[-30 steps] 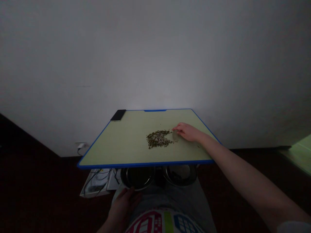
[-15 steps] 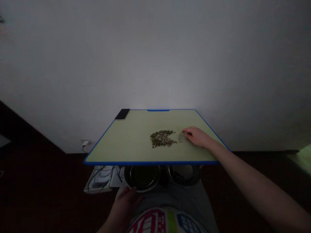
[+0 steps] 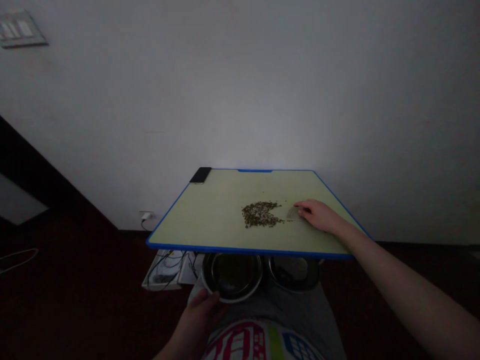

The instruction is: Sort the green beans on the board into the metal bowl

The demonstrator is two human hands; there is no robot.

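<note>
On the pale table top (image 3: 221,220) with a blue edge lies a spread of small brown-green grains or beans (image 3: 260,215), with a notch in its right side. To the right of it, my right hand (image 3: 315,214) pinches a clear half-round plastic protractor (image 3: 293,214) against the surface. My left hand (image 3: 202,310) is closed at the near rim of a round metal bowl (image 3: 232,300), below the table's front edge. The bowl's dark contents are hard to make out.
A second metal bowl (image 3: 294,285) with something dark inside sits on the lap to the right. A black phone (image 3: 200,175) lies at the table's far left corner. A white box with cables (image 3: 165,272) is on the floor; a plug (image 3: 146,216) sits in the wall.
My right hand has drawn the protractor rightward, away from the grains. The left bowl has come slightly further out from under the table with my left hand on it. The view has swung left.
</note>
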